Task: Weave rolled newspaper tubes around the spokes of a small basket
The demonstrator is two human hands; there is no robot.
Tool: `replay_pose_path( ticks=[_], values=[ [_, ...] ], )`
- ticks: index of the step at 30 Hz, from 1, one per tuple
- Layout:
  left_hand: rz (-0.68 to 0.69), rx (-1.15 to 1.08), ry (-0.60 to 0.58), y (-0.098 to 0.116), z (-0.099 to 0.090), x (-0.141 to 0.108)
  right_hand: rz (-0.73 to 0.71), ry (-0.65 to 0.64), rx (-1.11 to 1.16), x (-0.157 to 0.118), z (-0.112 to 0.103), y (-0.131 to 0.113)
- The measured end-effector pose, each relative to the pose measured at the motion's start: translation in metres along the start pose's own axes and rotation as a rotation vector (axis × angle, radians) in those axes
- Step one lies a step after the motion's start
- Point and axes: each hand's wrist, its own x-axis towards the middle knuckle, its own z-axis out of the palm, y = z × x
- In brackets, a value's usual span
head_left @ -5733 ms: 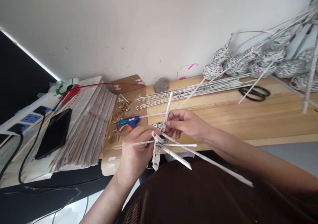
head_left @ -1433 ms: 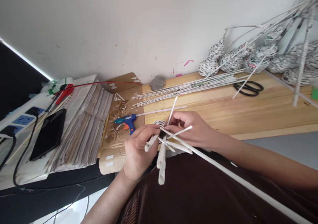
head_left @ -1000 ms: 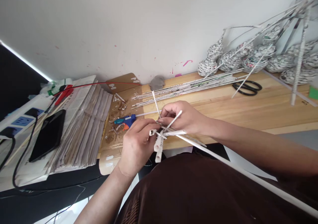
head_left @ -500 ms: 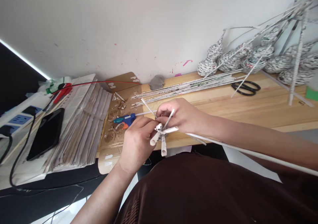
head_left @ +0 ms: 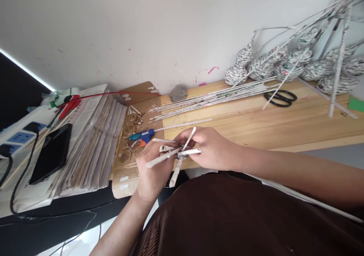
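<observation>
Between my hands is a small weaving of rolled paper tubes (head_left: 162,158), its tube ends fanning out from a dark centre toward me. My left hand (head_left: 155,169) is closed around its left side, with several tubes lying over the fingers. From the right, my right hand (head_left: 206,146) pinches the weaving near its centre; its fingertips are partly hidden behind the tubes. A long paper tube (head_left: 309,200) runs out under my right forearm toward the lower right. Both hands are above the table's front edge.
Behind my hands lie a blue glue gun (head_left: 145,136), a bundle of thin paper tubes (head_left: 216,97) and black scissors (head_left: 281,98). Woven paper gourds (head_left: 237,72) line the wall at right. At left are a newspaper stack (head_left: 96,142), a phone (head_left: 51,153) and a power strip (head_left: 22,136).
The weaving has turned in my hands, its tubes now pointing more to the left. My right hand has come down nearer me, and the long tube has dropped lower beneath the forearm.
</observation>
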Motion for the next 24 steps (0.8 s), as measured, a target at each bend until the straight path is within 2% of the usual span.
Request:
replay_pose_path(
  ticks=[3, 9, 17, 24],
  values=[
    [-0.067, 0.02, -0.034, -0.001, 0.001, -0.001, -0.046, 0.081, -0.023, -0.003, 0.005, 0.004],
    [-0.243, -0.05, 0.025, 0.003, 0.001, -0.001, -0.043, 0.008, -0.031, -0.003, 0.0, -0.003],
    [-0.189, -0.013, 0.003, 0.006, -0.003, -0.003, -0.08, 0.088, 0.019, -0.006, 0.004, 0.007],
    [-0.214, -0.161, -0.098, -0.002, -0.009, -0.005, -0.109, 0.096, 0.068, -0.007, 0.003, 0.008]
  ],
)
